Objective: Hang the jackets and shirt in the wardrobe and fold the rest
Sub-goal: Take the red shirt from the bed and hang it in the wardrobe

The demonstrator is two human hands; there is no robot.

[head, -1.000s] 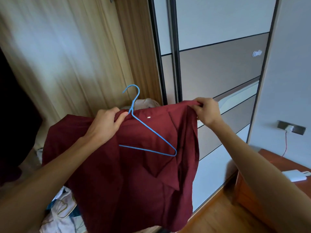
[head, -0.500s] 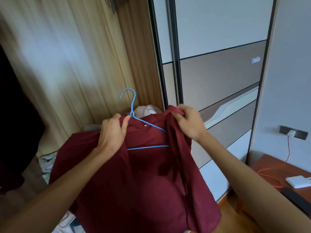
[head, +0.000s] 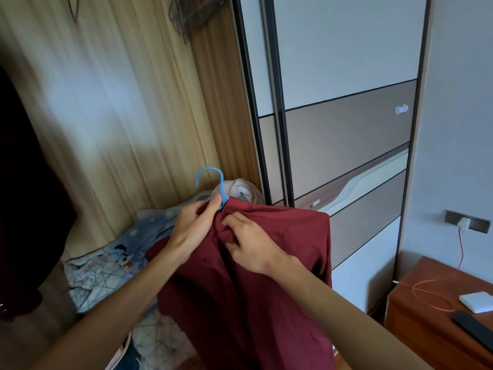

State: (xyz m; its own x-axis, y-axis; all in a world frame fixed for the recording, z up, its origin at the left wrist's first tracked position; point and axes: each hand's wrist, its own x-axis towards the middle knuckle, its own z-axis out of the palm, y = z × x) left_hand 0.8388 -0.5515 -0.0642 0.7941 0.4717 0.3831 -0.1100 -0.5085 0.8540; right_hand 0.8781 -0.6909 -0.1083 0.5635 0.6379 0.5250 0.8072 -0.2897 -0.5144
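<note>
One maroon shirt, draped over one blue hanger and held up in the air, in front of the patterned bedding and just left of the wardrobe doors. Only the hook and a short bit of neck of the hanger in sight; shoulders and bottom bar hidden inside the cloth, lower hem cut off by the bottom edge. Two hands at the collar: left hand curled, thumb and forefinger pinching the cloth right at the hanger's neck; right hand just beside it, fingers bent and gripping the gathered front of the collar. Button or none under the right fingers: impossible to tell. Against half a second ago: hands drawn closer together, bar and sloping arm of the hanger now covered, right shoulder of the shirt filled out to a square corner. Behind: one white garment partly masked by the hook, bedding blurred, one dark garment cut off at the left edge, one beige curtain. Two sliding door panels, one small white knob. At right, one wooden bedside table clipped by the frame, bearing one white box, one orange cable and one black slab too cropped to name; one wall socket with a plug in it
</note>
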